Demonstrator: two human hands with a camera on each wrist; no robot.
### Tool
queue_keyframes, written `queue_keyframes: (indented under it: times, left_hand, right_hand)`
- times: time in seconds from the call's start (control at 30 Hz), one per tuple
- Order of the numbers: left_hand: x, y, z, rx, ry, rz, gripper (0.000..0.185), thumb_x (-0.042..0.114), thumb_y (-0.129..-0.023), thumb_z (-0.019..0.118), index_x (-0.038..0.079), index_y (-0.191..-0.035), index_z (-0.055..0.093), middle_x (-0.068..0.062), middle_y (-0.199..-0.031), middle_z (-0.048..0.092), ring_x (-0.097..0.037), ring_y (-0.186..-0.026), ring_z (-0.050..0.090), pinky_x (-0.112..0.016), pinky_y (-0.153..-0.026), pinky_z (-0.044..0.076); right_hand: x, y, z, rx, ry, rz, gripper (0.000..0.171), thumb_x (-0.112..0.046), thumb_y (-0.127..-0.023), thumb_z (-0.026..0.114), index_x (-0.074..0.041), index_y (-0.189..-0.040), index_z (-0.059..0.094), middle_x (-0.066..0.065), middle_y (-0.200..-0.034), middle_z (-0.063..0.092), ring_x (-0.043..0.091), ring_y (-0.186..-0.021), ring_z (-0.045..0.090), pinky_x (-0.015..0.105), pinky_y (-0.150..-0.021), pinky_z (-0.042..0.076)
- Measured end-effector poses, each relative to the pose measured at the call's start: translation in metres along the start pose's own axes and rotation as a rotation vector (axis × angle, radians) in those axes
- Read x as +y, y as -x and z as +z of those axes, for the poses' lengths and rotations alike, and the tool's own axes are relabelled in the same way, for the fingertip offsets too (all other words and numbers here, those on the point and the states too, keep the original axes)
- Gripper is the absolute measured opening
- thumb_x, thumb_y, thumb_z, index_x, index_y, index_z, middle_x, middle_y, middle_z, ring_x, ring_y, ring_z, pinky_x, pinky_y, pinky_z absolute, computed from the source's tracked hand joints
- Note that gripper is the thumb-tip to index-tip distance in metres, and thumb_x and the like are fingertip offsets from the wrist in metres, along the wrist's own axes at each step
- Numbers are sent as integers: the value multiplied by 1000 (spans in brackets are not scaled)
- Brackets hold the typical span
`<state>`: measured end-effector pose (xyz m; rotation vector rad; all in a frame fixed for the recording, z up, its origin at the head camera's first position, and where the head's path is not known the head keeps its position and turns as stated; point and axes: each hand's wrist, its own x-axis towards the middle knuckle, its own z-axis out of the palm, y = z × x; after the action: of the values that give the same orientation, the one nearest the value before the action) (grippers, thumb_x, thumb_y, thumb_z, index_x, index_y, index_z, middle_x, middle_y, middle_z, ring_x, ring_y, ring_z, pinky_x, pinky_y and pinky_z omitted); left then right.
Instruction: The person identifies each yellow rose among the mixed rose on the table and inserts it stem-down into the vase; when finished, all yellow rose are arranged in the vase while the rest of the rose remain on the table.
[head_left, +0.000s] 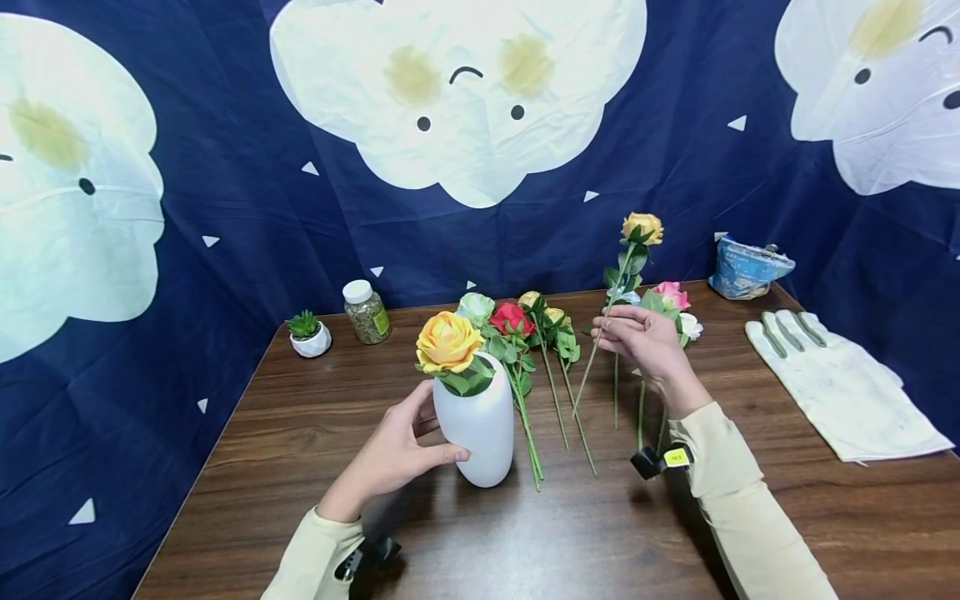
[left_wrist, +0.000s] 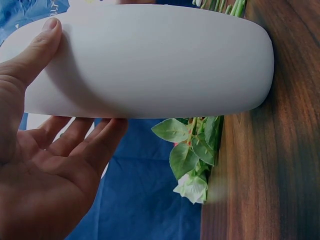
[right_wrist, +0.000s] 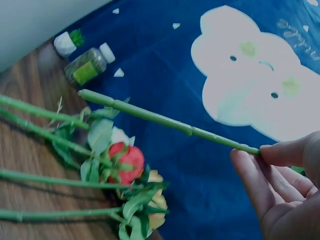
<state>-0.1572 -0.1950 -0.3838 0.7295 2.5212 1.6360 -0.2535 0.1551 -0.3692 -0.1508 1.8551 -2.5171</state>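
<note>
A white vase (head_left: 477, 425) stands on the wooden table (head_left: 570, 533) with a yellow-orange rose (head_left: 447, 342) in its mouth. My left hand (head_left: 397, 454) grips the vase (left_wrist: 150, 60) from its left side, thumb across the front. My right hand (head_left: 637, 337) pinches the green stem (right_wrist: 165, 120) of a yellow rose (head_left: 642, 227) and holds it tilted above the table, the bloom up. Between the hands lie several loose flowers, among them a red rose (head_left: 511, 317) and a white one (head_left: 476, 307). A pink rose (head_left: 672, 294) lies behind the right hand.
A small potted succulent (head_left: 307, 332) and a jar of green bits (head_left: 366, 312) stand at the back left. White work gloves (head_left: 840, 383) lie at the right, a crumpled blue bag (head_left: 746, 267) behind them. A dark blue cloud-print cloth (head_left: 480, 125) hangs behind.
</note>
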Motion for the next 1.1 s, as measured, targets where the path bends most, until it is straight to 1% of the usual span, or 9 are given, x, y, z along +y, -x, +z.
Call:
queue_keyframes:
  times: [0.07, 0.2, 0.3, 0.5, 0.77, 0.97, 1.1]
  left_hand:
    - [0, 0, 0, 0, -1, 0, 79, 15, -81, 90, 9, -147, 48, -13, -137, 64, -30, -123, 66, -36, -104, 56]
    - [0, 0, 0, -3, 2, 0, 79, 15, -81, 90, 9, -147, 47, -13, -137, 64, -30, -123, 66, -36, -104, 56]
    - [0, 0, 0, -3, 4, 1, 79, 15, -81, 90, 9, -148, 47, -14, -138, 63, -30, -123, 66, -36, -104, 56]
    - [0, 0, -1, -4, 6, 1, 80, 15, -82, 89, 10, -149, 46, -14, -139, 63, -31, -124, 65, -37, -104, 56]
    - [-1, 1, -1, -6, 5, -6, 80, 15, -81, 90, 10, -148, 47, -14, -139, 63, -31, -124, 65, -37, -104, 55]
    - [-2, 1, -1, -2, -10, -17, 81, 15, -81, 90, 8, -149, 46, -15, -138, 63, -32, -124, 65, -41, -104, 55]
    - [-2, 0, -2, -1, -20, -3, 80, 15, -82, 89, 4, -149, 45, -17, -137, 63, -33, -123, 65, -43, -105, 55]
  right_hand:
    - [-4, 3, 4, 0, -32, -33, 13, 13, -100, 53, 4, -108, 59, -1, -84, 77, 9, -76, 75, 21, -72, 63]
    - [-10, 9, 13, -11, -79, -102, 29, 15, -100, 51, -9, -98, 66, -2, -87, 78, 10, -79, 76, 22, -74, 63]
    - [-15, 14, 19, -24, -91, -146, 34, 16, -100, 50, -13, -96, 69, -2, -89, 78, 11, -81, 76, 23, -76, 63]
    - [-26, 26, 33, -16, -92, -199, 34, 15, -100, 51, -13, -99, 70, -1, -90, 78, 12, -82, 76, 24, -77, 63]
    - [-36, 45, 53, 11, -78, -286, 32, 17, -98, 51, -10, -103, 67, 0, -88, 78, 13, -80, 77, 25, -75, 64]
    - [-38, 58, 65, 30, -101, -314, 33, 18, -97, 52, -10, -103, 69, 1, -89, 79, 14, -80, 77, 27, -74, 64]
    - [-39, 63, 73, 53, -139, -357, 31, 18, -96, 53, -7, -103, 70, 5, -90, 79, 15, -79, 77, 26, -72, 64]
